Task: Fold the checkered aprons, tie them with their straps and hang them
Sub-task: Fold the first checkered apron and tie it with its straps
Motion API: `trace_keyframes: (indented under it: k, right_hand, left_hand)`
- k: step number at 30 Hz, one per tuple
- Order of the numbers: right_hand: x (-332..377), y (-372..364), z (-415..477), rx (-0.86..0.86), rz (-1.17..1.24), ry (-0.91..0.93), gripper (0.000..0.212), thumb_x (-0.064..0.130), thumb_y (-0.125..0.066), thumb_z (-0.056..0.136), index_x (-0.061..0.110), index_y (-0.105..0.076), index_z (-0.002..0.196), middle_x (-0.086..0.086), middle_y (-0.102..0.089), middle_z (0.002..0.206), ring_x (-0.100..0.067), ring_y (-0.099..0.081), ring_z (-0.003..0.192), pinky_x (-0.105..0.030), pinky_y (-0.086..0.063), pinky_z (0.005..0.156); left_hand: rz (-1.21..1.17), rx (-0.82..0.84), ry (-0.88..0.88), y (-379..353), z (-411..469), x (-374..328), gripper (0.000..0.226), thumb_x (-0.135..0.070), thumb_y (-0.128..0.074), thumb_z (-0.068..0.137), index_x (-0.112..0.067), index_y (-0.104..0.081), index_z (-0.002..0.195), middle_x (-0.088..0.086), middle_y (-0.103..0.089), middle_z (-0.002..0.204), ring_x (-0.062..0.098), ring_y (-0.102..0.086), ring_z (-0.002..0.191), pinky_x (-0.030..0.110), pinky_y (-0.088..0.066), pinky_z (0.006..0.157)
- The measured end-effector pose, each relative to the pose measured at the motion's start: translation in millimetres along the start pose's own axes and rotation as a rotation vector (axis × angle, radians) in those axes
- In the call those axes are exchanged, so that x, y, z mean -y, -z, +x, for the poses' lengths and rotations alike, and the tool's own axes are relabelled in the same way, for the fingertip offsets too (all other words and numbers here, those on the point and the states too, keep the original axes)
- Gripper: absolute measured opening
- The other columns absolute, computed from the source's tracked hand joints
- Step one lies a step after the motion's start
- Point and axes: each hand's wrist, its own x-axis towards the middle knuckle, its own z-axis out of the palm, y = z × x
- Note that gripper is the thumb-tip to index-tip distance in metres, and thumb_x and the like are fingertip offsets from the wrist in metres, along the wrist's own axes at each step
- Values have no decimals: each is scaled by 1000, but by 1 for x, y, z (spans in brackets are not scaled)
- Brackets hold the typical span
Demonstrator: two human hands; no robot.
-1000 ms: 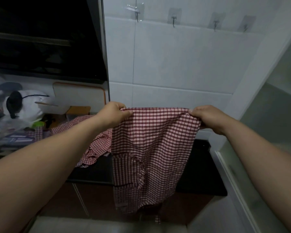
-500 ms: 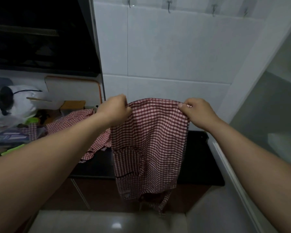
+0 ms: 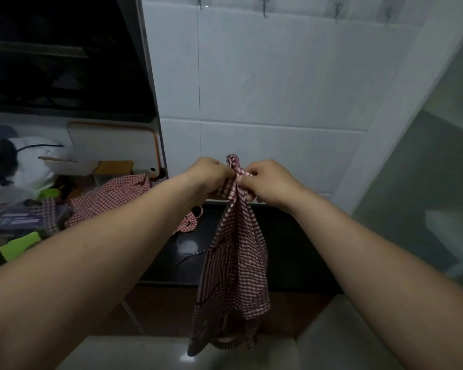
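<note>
The tiled wall [image 3: 278,76] fills the view from 10 to 2 o'clock, and the dark worktop [image 3: 300,252] runs below it, across the middle.

The held apron [image 3: 235,263] has changed most. A second ago its top edge was stretched wide between two hands that were well apart. Now the two corners have been brought together, and the cloth hangs doubled as one narrow strip from the centre down toward 6 o'clock, in front of the worktop's edge and clear of it. A strap loop dangles at its lower end.

The second apron [image 3: 112,198] lies crumpled on the worktop at 9 o'clock, not folded.

The left hand [image 3: 209,177] and the right hand [image 3: 267,182] now meet just above centre. Each has its fingers curled and pinches the gathered top corners, with a small tuft of cloth poking up between them.

The hooks [image 3: 264,9] sit in a row at 12 o'clock, all bare.

By my reading the first lengthwise fold is made. Further folding, tying with the straps and hanging are not yet done, and the second apron has not been started.
</note>
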Motion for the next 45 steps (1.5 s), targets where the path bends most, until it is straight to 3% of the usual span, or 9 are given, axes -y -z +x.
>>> trace_keyframes:
  k: [5, 15, 27, 32, 36, 38, 40, 43, 45]
  right_hand:
    - [10, -5, -6, -69, 47, -12, 20, 26, -79, 90, 16, -65, 78, -2, -71, 58, -8, -64, 48, -16, -40, 45]
    - [19, -18, -12, -67, 29, 25, 19, 23, -83, 84, 20, -68, 71, -1, -74, 71, -21, -74, 72, -50, -62, 80]
    - [27, -28, -19, -76, -20, 75, 24, 28, -81, 85, 14, -69, 70, -1, -71, 68, -13, -63, 64, -30, -49, 64]
    - [25, -26, -28, 195, 223, 120, 9, 14, -68, 93, 7, -73, 90, -5, -71, 80, -10, -62, 72, -29, -46, 70]
    - [7, -17, -33, 332, 416, 61, 30, 0, -64, 94, 25, -73, 107, -1, -77, 98, -16, -72, 97, -42, -57, 98]
    - [-2, -2, -24, 48, 269, 148, 21, 5, -71, 92, 20, -73, 107, -7, -76, 99, -19, -71, 94, -50, -55, 102]
    - [-9, 19, -14, -166, -27, 247, 46, 21, -83, 84, 22, -64, 125, -6, -67, 117, -16, -64, 108, -46, -51, 106]
    - [-6, 39, -3, -3, -326, 296, 99, 43, -91, 72, 35, -35, 154, -1, -47, 144, -13, -46, 134, -35, -37, 114]
    - [-2, 42, 3, 123, -372, 286, 77, 40, -91, 75, 32, -53, 141, 4, -61, 125, -11, -57, 116, -31, -45, 101]
  left_hand:
    - [5, -59, 19, 6, 2, 0, 12, -9, -71, 94, 1, -69, 101, 21, -75, 93, 31, -73, 78, 54, -63, 84]
    - [9, -114, 38, 15, -1, -2, 17, -11, -72, 94, 3, -70, 103, 23, -75, 94, 34, -78, 81, 51, -66, 75]
    - [-27, -34, 5, 18, -4, 3, 20, -15, -73, 94, 4, -70, 96, 17, -71, 79, 29, -70, 69, 41, -63, 74]
    - [-123, 83, 12, 21, -9, 9, 14, -12, -64, 99, -3, -71, 106, 19, -70, 90, 27, -65, 78, 41, -60, 73]
    - [54, 125, -107, 35, -10, 13, 9, -5, -62, 100, -7, -70, 98, 12, -70, 85, 21, -64, 74, 31, -53, 64]
    - [248, 147, -231, 45, -15, 9, 9, -9, -64, 101, -7, -73, 102, 12, -75, 95, 18, -68, 81, 33, -57, 75]
    - [400, 194, -333, 55, -19, 3, 11, -13, -64, 102, -11, -74, 104, 9, -77, 101, 17, -71, 88, 33, -58, 84]
    - [565, 258, -436, 68, -22, -9, 12, -17, -64, 103, -21, -75, 102, -3, -77, 98, 15, -72, 95, 34, -58, 89]
    - [614, 292, -468, 74, -21, -15, 14, -17, -63, 103, -24, -75, 101, -9, -77, 93, 7, -71, 89, 29, -58, 86]
